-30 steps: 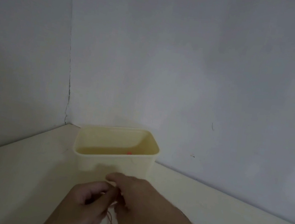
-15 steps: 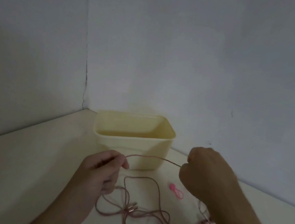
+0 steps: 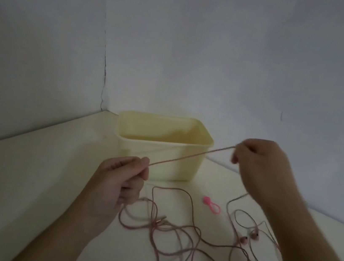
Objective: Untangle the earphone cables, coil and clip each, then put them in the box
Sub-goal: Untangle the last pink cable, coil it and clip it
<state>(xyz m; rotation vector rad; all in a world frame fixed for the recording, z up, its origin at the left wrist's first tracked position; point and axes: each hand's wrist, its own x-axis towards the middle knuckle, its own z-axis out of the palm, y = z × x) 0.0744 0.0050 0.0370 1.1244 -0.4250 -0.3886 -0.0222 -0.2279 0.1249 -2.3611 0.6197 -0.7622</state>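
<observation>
The left hand [image 3: 119, 180] pinches a pink earphone cable [image 3: 192, 155] between thumb and forefinger, and the right hand [image 3: 259, 162] pinches the same cable higher up, so a taut stretch runs between them in front of the cream plastic box [image 3: 161, 149]. The rest lies in tangled loops on the pale tabletop [image 3: 27, 176], earbuds [image 3: 249, 237] near the right forearm, a pink cable clip [image 3: 211, 205] between box and loops
</observation>
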